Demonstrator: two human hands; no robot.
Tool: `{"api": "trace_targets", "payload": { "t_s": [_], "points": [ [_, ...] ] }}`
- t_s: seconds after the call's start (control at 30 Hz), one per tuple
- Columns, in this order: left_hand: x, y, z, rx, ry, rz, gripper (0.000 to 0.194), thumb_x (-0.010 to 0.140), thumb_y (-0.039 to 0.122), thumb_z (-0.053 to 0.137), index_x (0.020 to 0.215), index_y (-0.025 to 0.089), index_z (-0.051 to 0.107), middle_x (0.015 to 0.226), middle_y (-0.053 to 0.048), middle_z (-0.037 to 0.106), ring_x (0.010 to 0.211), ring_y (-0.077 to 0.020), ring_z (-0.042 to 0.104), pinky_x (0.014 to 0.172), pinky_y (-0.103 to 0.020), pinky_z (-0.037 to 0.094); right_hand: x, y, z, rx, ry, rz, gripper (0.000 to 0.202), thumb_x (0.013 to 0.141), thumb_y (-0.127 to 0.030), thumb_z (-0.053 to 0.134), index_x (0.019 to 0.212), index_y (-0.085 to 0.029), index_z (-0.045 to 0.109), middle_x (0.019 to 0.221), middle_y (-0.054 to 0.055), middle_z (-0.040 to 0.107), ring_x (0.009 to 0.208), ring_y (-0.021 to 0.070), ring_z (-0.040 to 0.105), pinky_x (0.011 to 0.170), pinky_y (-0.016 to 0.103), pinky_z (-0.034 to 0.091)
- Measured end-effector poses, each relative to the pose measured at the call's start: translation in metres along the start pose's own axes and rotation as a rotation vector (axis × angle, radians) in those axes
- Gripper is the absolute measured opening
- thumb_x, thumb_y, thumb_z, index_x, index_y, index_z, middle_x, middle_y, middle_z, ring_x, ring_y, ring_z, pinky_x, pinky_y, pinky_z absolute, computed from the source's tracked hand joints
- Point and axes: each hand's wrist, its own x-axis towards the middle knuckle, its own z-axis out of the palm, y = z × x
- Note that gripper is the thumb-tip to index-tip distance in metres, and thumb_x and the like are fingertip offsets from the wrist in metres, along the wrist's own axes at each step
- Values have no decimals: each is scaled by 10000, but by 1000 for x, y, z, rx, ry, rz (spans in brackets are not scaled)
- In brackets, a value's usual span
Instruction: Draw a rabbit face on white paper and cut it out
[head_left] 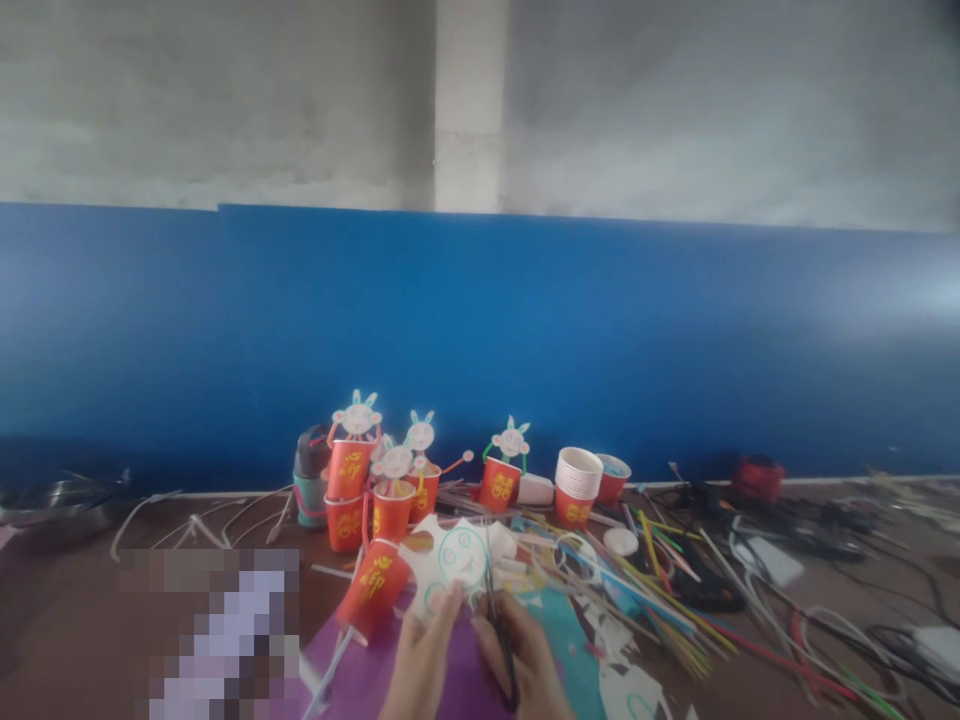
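Between the thumb and fingers of my left hand (421, 655) is a piece of white paper (426, 560) with a round smiling face drawn in green outline. My right hand (525, 655) is closed around dark-handled scissors (491, 600), their blades pointing up along the paper's right edge. Just left of the paper, a red paper cup (375, 590) with yellow characters lies tilted. Behind it stand red cups topped with paper rabbit faces, among them one rabbit figure (396, 462) and another (511, 440) farther right.
A purple sheet (465, 690) and a teal sheet (562, 640) lie under my hands. Paper scraps (630, 690) and colourful pipe cleaners (675, 620) spread to the right. Stacked cups (577, 485) stand behind. Cables (810, 620) cover the far right, before a blue wall panel (480, 340).
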Motion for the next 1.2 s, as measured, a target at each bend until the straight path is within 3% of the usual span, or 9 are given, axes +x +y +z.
{"api": "trace_targets", "payload": {
  "t_s": [0.1, 0.2, 0.53, 0.7, 1.2],
  "points": [
    [0, -3, 2, 31, -87, 80, 550, 660, 521, 751, 1058, 145, 696, 1129, -130, 702, 1176, -322, 556, 1015, -377, 412, 1, 4, -3, 5, -6, 16, 364, 746, -554, 673, 681, -215, 556, 605, -19, 509, 557, 141, 446, 538, 255, 415],
    [-1, -2, 5, 19, -122, 71, 541, 664, 526, 745, 1059, 159, 704, 1121, -113, 711, 1160, -315, 570, 994, -367, 440, 2, 5, -5, 36, -2, 36, 363, 736, -574, 675, 710, -225, 579, 611, -11, 530, 599, 165, 485, 570, 266, 439],
    [-5, 14, 10, 28, -81, 84, 490, 604, 516, 790, 935, 159, 733, 1010, -111, 744, 1061, -318, 626, 951, -369, 466, 5, -5, -6, 86, -98, 25, 280, 794, -480, 662, 751, -217, 574, 728, -2, 562, 713, 169, 521, 701, 276, 450],
    [-6, 18, 10, 44, -57, 47, 529, 552, 556, 802, 877, 146, 726, 1008, -130, 739, 1052, -333, 628, 927, -374, 474, 6, -6, -6, 45, -83, 47, 321, 771, -495, 675, 700, -207, 552, 637, -35, 492, 592, 133, 448, 598, 250, 419],
    [-3, 27, 10, 50, -44, 21, 437, 560, 468, 821, 852, 156, 730, 937, -95, 745, 1038, -328, 629, 944, -383, 469, 8, 12, -14, -36, -90, 64, 306, 813, -480, 638, 732, -202, 540, 647, -43, 428, 579, 122, 386, 546, 244, 354]
  ]
}}
